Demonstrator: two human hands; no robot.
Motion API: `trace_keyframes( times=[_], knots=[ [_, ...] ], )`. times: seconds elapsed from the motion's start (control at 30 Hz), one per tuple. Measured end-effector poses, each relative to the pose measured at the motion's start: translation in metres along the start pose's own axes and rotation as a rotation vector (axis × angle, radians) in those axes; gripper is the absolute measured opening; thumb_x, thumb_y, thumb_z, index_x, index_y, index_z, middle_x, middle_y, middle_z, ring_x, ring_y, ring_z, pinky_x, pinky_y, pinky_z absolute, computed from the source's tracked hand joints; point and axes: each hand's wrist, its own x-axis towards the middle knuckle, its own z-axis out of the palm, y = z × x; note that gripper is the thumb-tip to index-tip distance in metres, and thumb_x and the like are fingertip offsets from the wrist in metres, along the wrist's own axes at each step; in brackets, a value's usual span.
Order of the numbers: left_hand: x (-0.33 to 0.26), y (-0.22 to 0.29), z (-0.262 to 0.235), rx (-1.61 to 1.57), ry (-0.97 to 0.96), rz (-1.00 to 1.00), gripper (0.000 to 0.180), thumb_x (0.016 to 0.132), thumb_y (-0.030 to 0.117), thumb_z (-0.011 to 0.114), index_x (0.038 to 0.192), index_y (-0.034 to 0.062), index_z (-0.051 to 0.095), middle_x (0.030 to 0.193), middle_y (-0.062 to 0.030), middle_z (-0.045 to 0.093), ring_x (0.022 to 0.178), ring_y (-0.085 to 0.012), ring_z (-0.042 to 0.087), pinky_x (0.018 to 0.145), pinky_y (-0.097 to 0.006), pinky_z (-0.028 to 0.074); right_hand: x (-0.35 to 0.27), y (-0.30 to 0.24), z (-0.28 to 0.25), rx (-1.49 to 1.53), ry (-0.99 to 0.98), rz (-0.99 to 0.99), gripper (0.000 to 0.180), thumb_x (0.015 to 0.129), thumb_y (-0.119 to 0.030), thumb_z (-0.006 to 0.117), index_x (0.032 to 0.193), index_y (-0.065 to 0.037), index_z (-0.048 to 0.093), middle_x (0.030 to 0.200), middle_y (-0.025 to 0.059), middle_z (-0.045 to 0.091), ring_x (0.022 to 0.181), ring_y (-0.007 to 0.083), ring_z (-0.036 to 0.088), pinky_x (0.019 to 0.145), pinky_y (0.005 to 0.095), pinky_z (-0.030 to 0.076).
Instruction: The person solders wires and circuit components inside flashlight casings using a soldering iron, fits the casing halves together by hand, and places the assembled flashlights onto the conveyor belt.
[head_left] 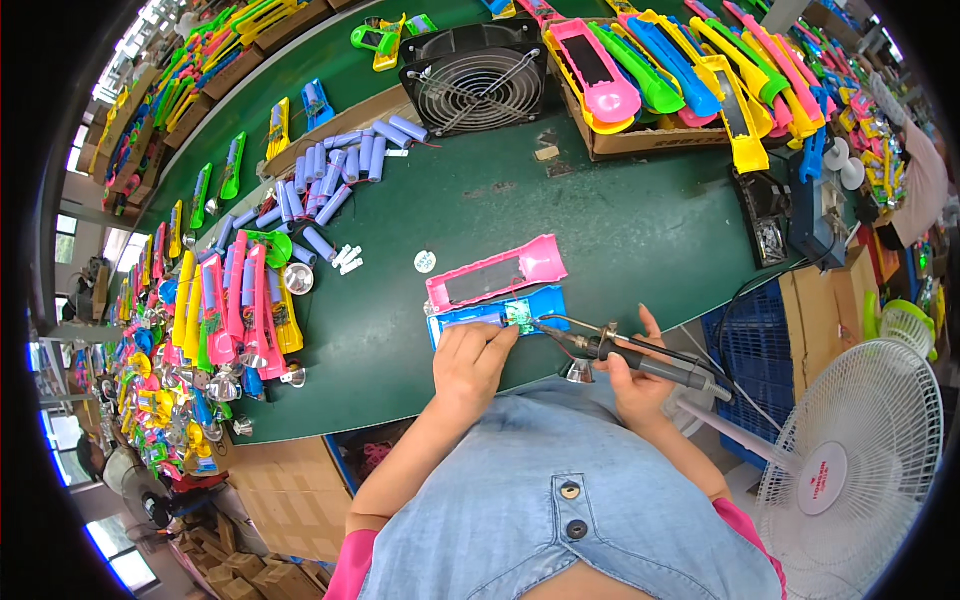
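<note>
My right hand (640,385) is wrapped round the dark handle of a soldering iron (660,370) with a thin metal tube along it. Its tip points left, at a small green circuit board (518,313) in a blue plastic flashlight shell (547,299). Closed fingers of my left hand (470,365) press on the near side of that shell, partly covering a purple cylindrical battery (478,320) inside. Just beyond lies a pink half shell (545,258) with a dark strip. A silver reflector cup (578,371) on wires hangs at the bench edge below the iron.
Purple batteries (325,180) are heaped at the back left of the green bench (390,395). Wired pink and yellow shells (240,310) pile up at left. A square fan (475,85) and a carton (640,143) of shells stand behind. At right are a blue soldering station (815,225) and a white fan (850,470).
</note>
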Motion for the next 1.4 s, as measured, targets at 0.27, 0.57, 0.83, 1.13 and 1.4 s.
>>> trace_keyframes(
  times=[0.27, 0.57, 0.83, 1.13, 1.4],
  knots=[
    [-0.018, -0.025, -0.056, 0.209, -0.317, 0.313, 0.021, 0.071, 0.009, 0.057, 0.091, 0.0058, 0.062, 0.103, -0.0073, 0.06, 0.099, -0.0212, 0.055, 0.083, -0.034, 0.042, 0.003, -0.003, -0.005, -0.004, -0.004, -0.028, 0.019, 0.076, -0.003, 0.06, 0.092, 0.006, 0.056, 0.063, 0.007, 0.061, 0.061, 0.0146, 0.064, 0.107, 0.047, 0.021],
    [-0.017, -0.019, -0.036, 0.086, -0.173, 0.219, 0.026, 0.067, 0.006, 0.06, 0.093, 0.0045, 0.065, 0.105, -0.0102, 0.057, 0.1, -0.0234, 0.054, 0.08, -0.032, 0.044, -0.002, -0.009, 0.003, 0.069, 0.025, 0.092, 0.019, 0.075, -0.005, 0.064, 0.093, -0.002, 0.058, 0.066, 0.0033, 0.063, 0.066, 0.0119, 0.059, 0.104, 0.0495, 0.021],
    [-0.003, 0.002, 0.005, -0.101, 0.087, -0.049, 0.027, 0.059, -0.002, 0.066, 0.086, 0.0039, 0.065, 0.078, -0.0056, 0.056, 0.069, -0.0199, 0.056, 0.058, -0.029, 0.045, 0.004, -0.009, -0.003, -0.069, -0.077, -0.06, 0.019, 0.075, -0.004, 0.063, 0.094, -0.003, 0.058, 0.066, 0.0026, 0.063, 0.066, 0.0119, 0.059, 0.104, 0.0496, 0.021],
    [0.006, 0.008, -0.001, 0.095, -0.056, 0.045, 0.024, 0.059, 0.002, 0.065, 0.083, 0.0026, 0.063, 0.073, -0.0049, 0.052, 0.068, -0.0192, 0.054, 0.057, -0.03, 0.043, -0.001, -0.007, 0.003, 0.054, 0.014, 0.05, 0.02, 0.075, -0.003, 0.063, 0.094, -0.003, 0.058, 0.066, 0.0023, 0.064, 0.069, 0.0115, 0.059, 0.104, 0.0502, 0.022],
    [0.006, 0.004, -0.003, 0.065, -0.082, 0.078, 0.023, 0.06, 0.003, 0.064, 0.083, 0.0027, 0.063, 0.073, -0.0046, 0.052, 0.069, -0.0188, 0.054, 0.058, -0.03, 0.043, 0.0, -0.002, 0.009, 0.121, 0.045, 0.042, 0.017, 0.075, -0.005, 0.064, 0.091, -0.001, 0.06, 0.065, 0.0031, 0.065, 0.07, 0.0114, 0.059, 0.103, 0.0495, 0.023]
  ],
)
